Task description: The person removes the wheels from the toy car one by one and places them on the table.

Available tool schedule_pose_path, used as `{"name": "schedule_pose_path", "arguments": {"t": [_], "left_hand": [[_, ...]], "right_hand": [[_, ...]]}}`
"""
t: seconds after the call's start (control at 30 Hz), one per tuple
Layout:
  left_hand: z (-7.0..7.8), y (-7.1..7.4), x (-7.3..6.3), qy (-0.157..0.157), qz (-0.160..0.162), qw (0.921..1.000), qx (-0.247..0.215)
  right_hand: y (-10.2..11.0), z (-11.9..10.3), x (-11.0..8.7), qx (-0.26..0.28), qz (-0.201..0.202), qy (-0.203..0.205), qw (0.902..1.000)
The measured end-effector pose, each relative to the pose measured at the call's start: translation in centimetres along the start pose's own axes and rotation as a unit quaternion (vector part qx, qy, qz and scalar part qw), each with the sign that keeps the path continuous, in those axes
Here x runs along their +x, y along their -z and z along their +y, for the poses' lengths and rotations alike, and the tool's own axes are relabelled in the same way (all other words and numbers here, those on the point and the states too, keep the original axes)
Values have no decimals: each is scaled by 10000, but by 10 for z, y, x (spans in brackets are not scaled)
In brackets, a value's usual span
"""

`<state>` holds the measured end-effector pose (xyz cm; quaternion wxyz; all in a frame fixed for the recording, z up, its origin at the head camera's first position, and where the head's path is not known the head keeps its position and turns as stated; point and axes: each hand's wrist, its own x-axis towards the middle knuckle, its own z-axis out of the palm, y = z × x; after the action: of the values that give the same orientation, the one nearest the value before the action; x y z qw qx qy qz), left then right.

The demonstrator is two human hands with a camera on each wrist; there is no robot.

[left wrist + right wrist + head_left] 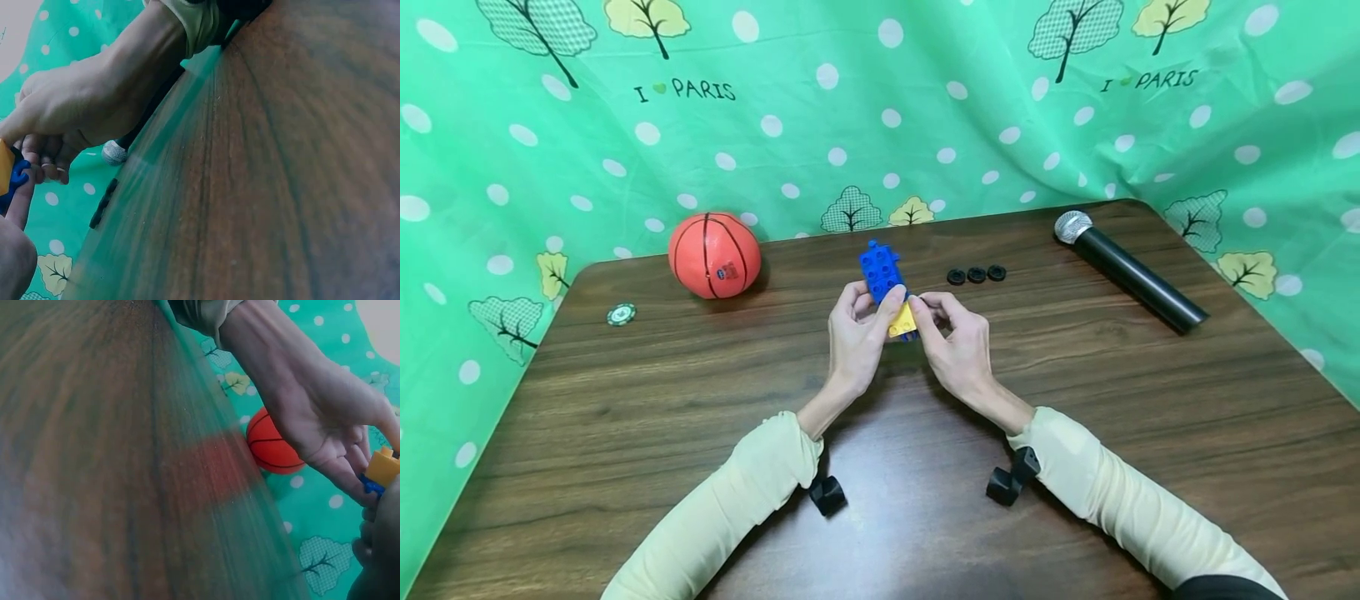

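Observation:
Over the middle of the table, both hands hold a toy made of building blocks. Its long blue block (882, 272) has studs on top, and a yellow block (902, 320) sits at the end nearest the body. The left hand (859, 343) grips the blue block from the left, thumb lying along the join with the yellow one. From the right, the right hand (958, 343) pinches the yellow end between thumb and fingers. In the left wrist view, the right thumb presses the yellow block (5, 167) above a blue part (19, 181). Fingers hide some of the toy's underside.
Three small black wheels (976, 275) lie in a row behind the right hand. A black microphone (1138, 279) lies at the right. Back left are a red toy basketball (715, 256) and a green-and-white chip (621, 314). A green curtain (820, 125) hangs behind the table (625, 433).

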<state>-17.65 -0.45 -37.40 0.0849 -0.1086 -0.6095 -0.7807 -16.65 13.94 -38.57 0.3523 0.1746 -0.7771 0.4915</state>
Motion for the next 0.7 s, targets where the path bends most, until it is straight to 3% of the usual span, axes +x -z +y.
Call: {"name": "schedule_pose_path", "arguments": {"t": [0.17,0.3,0.43,0.7], "left_hand": [[-2,6,0,149,-8,9993,-334],[-1,12,4,110,-129,9980,-607],[-1,17,6,148,-193,9977,-632],[-2,24,7,291,-103,9978,-592]], "right_hand": [[3,3,5,220,54,-214,9995],[6,10,10,224,-317,218,9990],[13,18,15,-58,-440,643,9969],[25,27,19,-657,-872,840,9905]]}}
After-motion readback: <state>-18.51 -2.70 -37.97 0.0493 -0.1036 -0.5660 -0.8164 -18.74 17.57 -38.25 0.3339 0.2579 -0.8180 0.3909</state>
